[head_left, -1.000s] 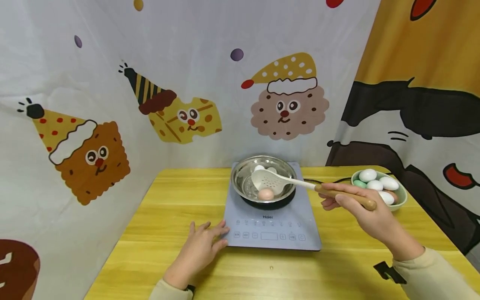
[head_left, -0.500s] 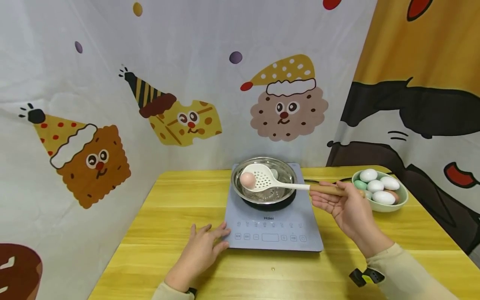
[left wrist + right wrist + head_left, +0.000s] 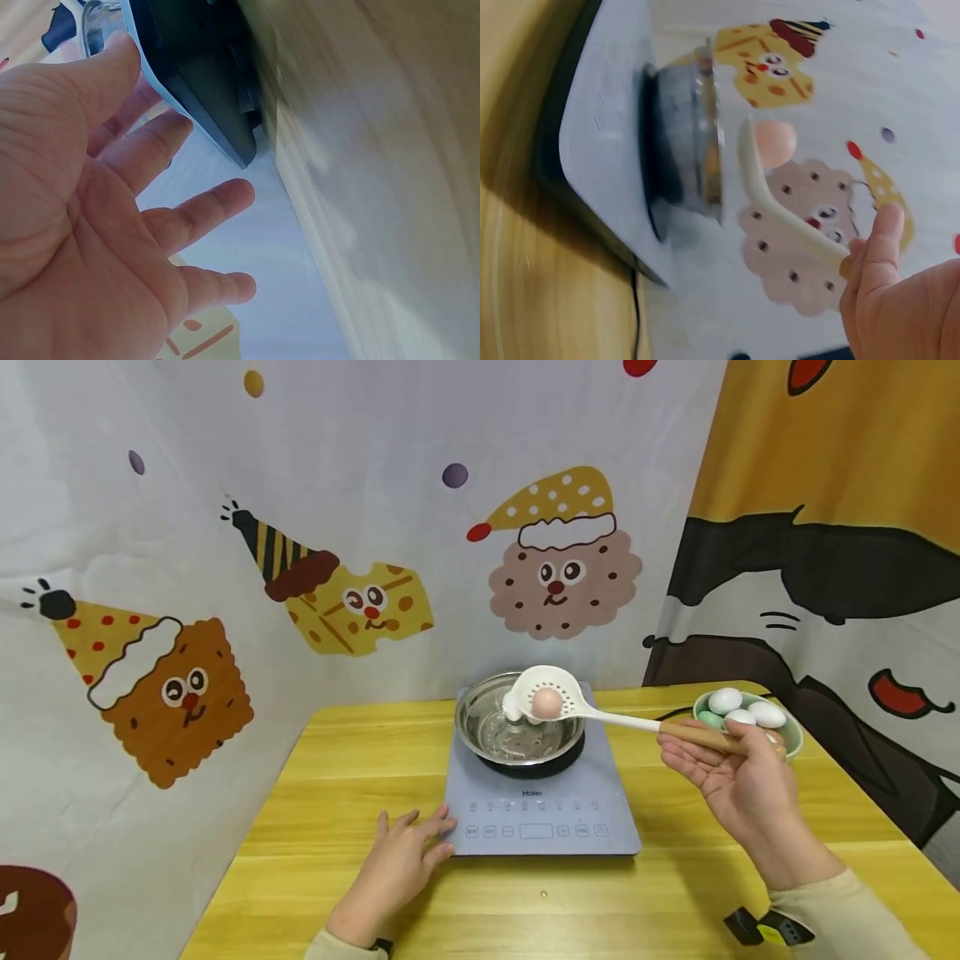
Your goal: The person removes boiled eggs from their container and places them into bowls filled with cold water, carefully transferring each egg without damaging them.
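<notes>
i observe right hand point(image 3: 750, 789) clamped on spoon point(image 3: 622, 720), egg point(image 3: 547, 703) aboard, above pan point(image 3: 483, 722); left hand point(image 3: 401, 864), fingers apart, at cooker point(image 3: 540, 814) edge.

White slotted spoon point(image 3: 622, 719) w/ a wooden handle is up in the air rn, bowl side up, just above the pan point(image 3: 480, 718), not touching it afaict. One pinkish egg point(image 3: 547, 702) sits in the spoon, looks whole tbh. Pan's round, shiny metal, upright on the pale blue-gray cooktop point(image 3: 542, 816), which lies flat & says Haier btw.
</notes>
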Action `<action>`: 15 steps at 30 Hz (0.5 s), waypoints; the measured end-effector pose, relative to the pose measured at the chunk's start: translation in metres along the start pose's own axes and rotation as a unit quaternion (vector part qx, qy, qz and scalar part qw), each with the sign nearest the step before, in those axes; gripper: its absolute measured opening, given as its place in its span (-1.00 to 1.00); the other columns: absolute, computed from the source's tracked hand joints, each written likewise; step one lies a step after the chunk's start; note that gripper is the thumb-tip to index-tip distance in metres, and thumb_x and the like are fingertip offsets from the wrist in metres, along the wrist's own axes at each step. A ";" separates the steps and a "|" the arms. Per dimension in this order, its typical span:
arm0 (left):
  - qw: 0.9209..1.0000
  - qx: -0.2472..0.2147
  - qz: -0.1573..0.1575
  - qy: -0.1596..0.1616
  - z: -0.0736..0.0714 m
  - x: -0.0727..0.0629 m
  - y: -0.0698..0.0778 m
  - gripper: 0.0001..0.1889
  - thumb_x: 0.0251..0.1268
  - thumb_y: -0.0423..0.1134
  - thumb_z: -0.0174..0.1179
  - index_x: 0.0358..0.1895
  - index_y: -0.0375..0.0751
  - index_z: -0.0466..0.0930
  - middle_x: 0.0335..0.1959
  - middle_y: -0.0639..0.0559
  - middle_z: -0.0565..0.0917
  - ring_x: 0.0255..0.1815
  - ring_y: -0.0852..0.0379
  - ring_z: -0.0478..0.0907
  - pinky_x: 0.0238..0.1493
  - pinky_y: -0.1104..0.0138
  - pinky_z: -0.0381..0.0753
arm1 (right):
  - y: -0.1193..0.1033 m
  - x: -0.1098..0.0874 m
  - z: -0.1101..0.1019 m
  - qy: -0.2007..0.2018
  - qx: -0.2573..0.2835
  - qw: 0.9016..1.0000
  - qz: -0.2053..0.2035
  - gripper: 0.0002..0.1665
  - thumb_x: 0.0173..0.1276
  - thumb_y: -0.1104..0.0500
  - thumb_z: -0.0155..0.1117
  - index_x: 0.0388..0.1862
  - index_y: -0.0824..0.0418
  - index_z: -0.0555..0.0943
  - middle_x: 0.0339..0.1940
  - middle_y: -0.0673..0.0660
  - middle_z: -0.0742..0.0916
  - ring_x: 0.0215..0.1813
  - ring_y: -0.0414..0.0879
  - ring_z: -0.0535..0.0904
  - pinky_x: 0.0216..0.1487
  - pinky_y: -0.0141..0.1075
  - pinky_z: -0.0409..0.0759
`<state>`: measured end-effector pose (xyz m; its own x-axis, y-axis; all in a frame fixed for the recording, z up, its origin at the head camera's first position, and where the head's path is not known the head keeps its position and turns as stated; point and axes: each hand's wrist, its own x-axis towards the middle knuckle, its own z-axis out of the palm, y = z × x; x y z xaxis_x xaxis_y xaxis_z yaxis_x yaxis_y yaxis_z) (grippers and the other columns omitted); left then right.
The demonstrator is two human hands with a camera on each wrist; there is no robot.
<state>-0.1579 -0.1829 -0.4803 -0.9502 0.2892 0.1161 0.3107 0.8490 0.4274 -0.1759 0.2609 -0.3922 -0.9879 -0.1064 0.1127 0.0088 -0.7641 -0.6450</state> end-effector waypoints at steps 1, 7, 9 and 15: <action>1.000 0.000 0.000 0.001 0.000 0.000 0.000 -0.59 0.41 -0.05 0.40 0.28 0.05 0.74 0.48 0.10 0.62 0.46 -0.48 0.51 0.54 -0.62 -0.02 | -0.006 -0.004 -0.003 -0.002 0.009 1.000 -0.004 -0.32 0.84 0.05 -0.33 0.10 0.50 0.69 0.06 0.52 0.80 0.14 0.31 0.81 0.13 0.08 0.82; 1.000 0.004 -0.006 0.015 -0.004 0.001 -0.004 -0.60 0.41 -0.05 0.40 0.27 0.04 0.75 0.47 0.11 0.62 0.45 -0.48 0.52 0.53 -0.61 0.02 | -0.042 -0.033 -0.025 0.030 0.025 0.999 -0.035 -0.35 0.85 0.03 -0.28 0.12 0.49 0.67 0.07 0.50 0.81 0.13 0.36 0.80 0.08 0.15 0.82; 1.000 0.003 -0.012 0.018 -0.006 0.001 -0.005 -0.60 0.42 -0.05 0.39 0.27 0.04 0.75 0.48 0.11 0.62 0.46 -0.48 0.52 0.53 -0.61 0.01 | -0.051 -0.042 -0.035 0.052 0.032 0.997 -0.039 -0.35 0.84 0.02 -0.26 0.08 0.49 0.67 0.05 0.50 0.81 0.11 0.39 0.80 0.06 0.15 0.82; 1.000 0.001 -0.021 0.020 -0.006 -0.001 -0.007 -0.59 0.42 -0.03 0.38 0.30 0.07 0.73 0.50 0.15 0.58 0.47 -0.46 0.51 0.55 -0.61 -0.02 | -0.074 -0.061 -0.071 0.059 0.107 0.991 -0.057 -0.35 0.84 -0.03 -0.22 0.09 0.50 0.63 -0.04 0.59 0.80 0.06 0.47 0.80 0.04 0.21 0.82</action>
<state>-0.1591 -0.1917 -0.4777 -0.9629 0.2349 0.1329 0.2696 0.8611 0.4311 -0.1271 0.3692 -0.4053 -0.9954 0.0536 0.0788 -0.0839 -0.8852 -0.4576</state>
